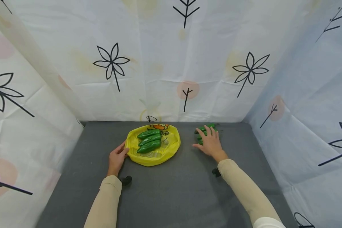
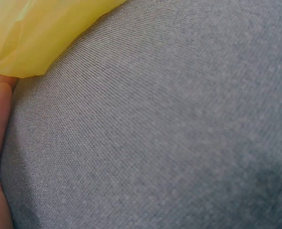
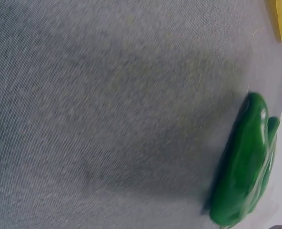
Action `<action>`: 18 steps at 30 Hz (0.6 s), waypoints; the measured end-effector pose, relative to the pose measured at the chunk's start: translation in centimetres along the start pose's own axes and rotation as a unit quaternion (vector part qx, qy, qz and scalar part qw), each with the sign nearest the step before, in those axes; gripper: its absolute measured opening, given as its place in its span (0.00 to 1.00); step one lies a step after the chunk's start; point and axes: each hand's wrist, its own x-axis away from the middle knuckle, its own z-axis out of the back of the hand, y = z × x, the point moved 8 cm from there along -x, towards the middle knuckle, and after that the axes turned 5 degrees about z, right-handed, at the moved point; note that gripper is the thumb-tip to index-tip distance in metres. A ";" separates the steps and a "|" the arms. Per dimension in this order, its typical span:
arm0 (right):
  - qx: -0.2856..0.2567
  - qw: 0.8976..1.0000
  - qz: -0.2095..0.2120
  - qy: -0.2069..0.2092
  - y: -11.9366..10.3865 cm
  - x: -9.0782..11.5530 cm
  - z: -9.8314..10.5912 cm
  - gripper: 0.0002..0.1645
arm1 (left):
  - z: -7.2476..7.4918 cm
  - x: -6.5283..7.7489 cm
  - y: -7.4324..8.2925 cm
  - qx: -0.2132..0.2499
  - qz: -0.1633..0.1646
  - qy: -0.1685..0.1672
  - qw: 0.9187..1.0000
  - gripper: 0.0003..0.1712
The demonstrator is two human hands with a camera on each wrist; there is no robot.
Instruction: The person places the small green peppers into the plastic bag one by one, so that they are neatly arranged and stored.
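Observation:
A yellow plastic bag (image 1: 171, 153) lies spread open on the dark table, its rim forming a round wall. Three green peppers (image 1: 149, 138) rest side by side inside it. At the bag's left edge my left hand (image 1: 117, 159) pinches the rim; in the left wrist view the thumb (image 2: 0, 114) is by the yellow plastic (image 2: 41, 47). To the right, my right hand (image 1: 212, 145) is spread above more green peppers (image 1: 209, 126), partly covering them. The right wrist view shows a glossy green pepper (image 3: 241, 167) with another behind it; whether the fingers touch them I cannot tell.
The grey cloth-covered table (image 1: 171, 196) is bordered by a white patterned curtain at the back (image 1: 159, 63) and on both sides. Black straps with small devices sit at both wrists. A corner of the yellow bag shows at the right wrist view's upper right.

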 end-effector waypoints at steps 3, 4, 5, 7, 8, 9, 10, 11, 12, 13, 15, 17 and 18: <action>0.001 1.000 -0.005 0.003 0.9 0.2 -0.2 0.53 | 0.0 0.0 0.0 -0.002 -0.002 -0.002 1.000 0.30; 0.000 1.000 -0.007 0.002 1.2 0.3 -0.3 0.53 | 0.0 0.0 0.0 -0.002 -0.002 -0.002 1.000 0.30; -0.002 1.000 -0.010 0.002 1.5 0.3 -0.4 0.53 | 0.0 0.0 0.1 -0.001 -0.002 -0.003 1.000 0.30; -0.009 1.000 -0.013 -0.002 2.0 0.5 -0.6 0.53 | 0.0 0.0 0.0 0.001 -0.002 -0.004 1.000 0.30; -0.014 1.000 -0.014 -0.004 2.2 0.6 -0.7 0.53 | 0.0 0.0 0.0 0.002 -0.003 -0.004 1.000 0.30; -0.018 1.000 -0.017 -0.006 2.5 0.7 -0.8 0.53 | 0.0 0.0 0.1 0.002 -0.005 -0.005 1.000 0.30; -0.022 1.000 -0.018 -0.007 2.7 0.8 -0.9 0.53 | 0.0 0.0 0.0 0.003 -0.004 -0.004 1.000 0.30; -0.024 0.999 -0.020 -0.010 2.9 0.9 -1.0 0.52 | 0.0 0.0 0.0 0.004 -0.003 -0.003 1.000 0.30; -0.027 0.999 -0.022 -0.012 3.2 1.0 -1.1 0.52 | 0.0 0.0 0.0 0.004 -0.002 -0.003 1.000 0.30; -0.028 0.999 -0.023 -0.014 3.3 1.1 -1.1 0.51 | 0.0 0.0 0.0 0.002 -0.002 -0.003 1.000 0.30; -0.032 0.999 -0.026 -0.018 3.7 1.3 -1.2 0.50 | 0.0 0.0 0.0 0.003 0.000 -0.003 1.000 0.30; -0.039 0.999 -0.029 -0.020 3.9 1.5 -1.2 0.49 | 0.0 0.1 -0.1 0.003 0.002 -0.004 1.000 0.29; -0.044 0.998 -0.030 -0.021 4.0 1.6 -1.2 0.48 | -0.1 0.1 0.0 0.002 0.001 -0.004 1.000 0.29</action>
